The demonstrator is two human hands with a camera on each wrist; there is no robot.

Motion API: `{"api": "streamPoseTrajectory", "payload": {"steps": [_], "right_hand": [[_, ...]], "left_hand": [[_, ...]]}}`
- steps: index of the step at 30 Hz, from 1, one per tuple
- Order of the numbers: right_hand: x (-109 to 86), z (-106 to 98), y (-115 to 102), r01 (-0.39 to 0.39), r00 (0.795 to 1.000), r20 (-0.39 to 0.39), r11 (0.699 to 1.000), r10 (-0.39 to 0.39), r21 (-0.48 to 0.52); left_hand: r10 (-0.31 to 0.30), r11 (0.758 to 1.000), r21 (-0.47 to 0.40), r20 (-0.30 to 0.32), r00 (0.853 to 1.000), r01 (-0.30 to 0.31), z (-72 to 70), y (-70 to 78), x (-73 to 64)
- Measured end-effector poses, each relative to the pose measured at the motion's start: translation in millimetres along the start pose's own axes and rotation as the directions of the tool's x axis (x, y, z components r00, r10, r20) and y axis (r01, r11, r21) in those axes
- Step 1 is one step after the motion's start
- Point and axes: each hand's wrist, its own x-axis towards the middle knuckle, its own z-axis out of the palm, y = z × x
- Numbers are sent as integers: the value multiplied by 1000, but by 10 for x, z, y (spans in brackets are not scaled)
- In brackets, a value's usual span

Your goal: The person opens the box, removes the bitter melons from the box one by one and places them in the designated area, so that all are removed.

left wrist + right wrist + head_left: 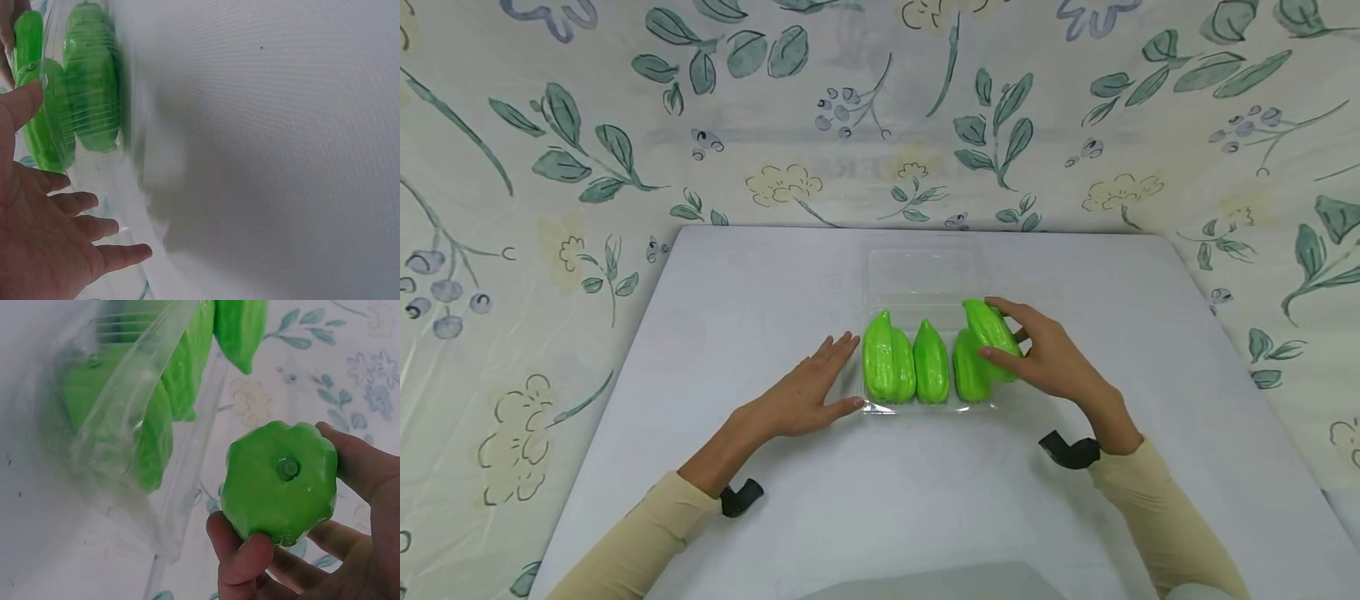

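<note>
A clear plastic box (928, 409) with its lid (923, 271) folded back stands on the table. Inside it, several bright green ridged gourds (932, 367) lie side by side, tips pointing away. My right hand (1051, 354) grips another green ridged gourd (988, 327) between thumb and fingers, over the box's right end. Up close in the right wrist view, this held gourd (262, 487) shows its lobed end and short stem stub, beside the box wall. At the box's left side, my left hand (805, 390) has its fingers spread, fingertips right at the wall.
The white table (760, 275) extends around the box on all sides. Behind it and at both sides hangs a cloth (850, 167) printed with leaves and flowers. A dark strap piece (1070, 450) sticks out at each wrist.
</note>
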Motion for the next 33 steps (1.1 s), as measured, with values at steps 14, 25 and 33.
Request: {"api": "streamPoseTrajectory", "payload": {"steps": [14,25,33], "right_hand": [[-147,-113,172,-92,994,-61,993,88,-74],[-265,-128,317,-148,985,-98,986,141,-70],[-315,-80,475,-217,974,-81,974,211,-70]], "left_hand": [[9,1000,-1,-12,1000,-9,-5,1,-2],[-1,1000,-12,-8,1000,1,-2,1,-9],[-13,1000,-12,-1,1000,13,-3,13,-10]]}}
